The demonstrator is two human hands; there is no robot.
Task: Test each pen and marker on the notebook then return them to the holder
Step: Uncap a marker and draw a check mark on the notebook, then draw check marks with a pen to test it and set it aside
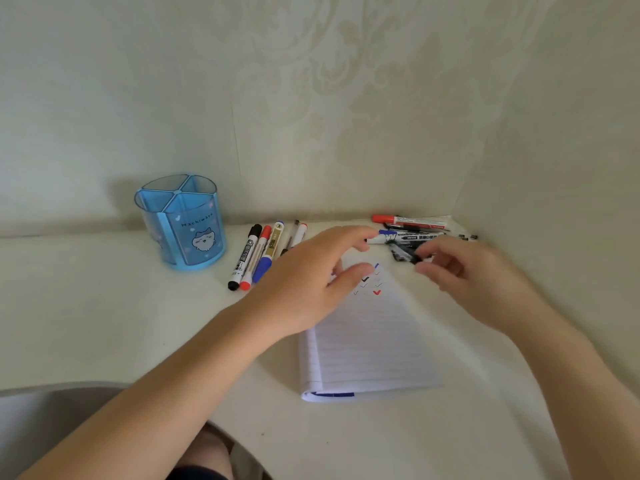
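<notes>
Ticks mark the notebook [374, 344], yet the holder [180, 223] stands empty — both my left hand [311, 289] and right hand [474, 282] hover open, gripping nothing, over pens [408, 237] waiting — returns remain, I judge.

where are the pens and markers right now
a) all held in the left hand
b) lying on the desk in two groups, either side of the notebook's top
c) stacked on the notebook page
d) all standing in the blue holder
b: the blue holder shows empty compartments, one group of markers lies beside it, another group lies at the far right, by the notebook.
</notes>
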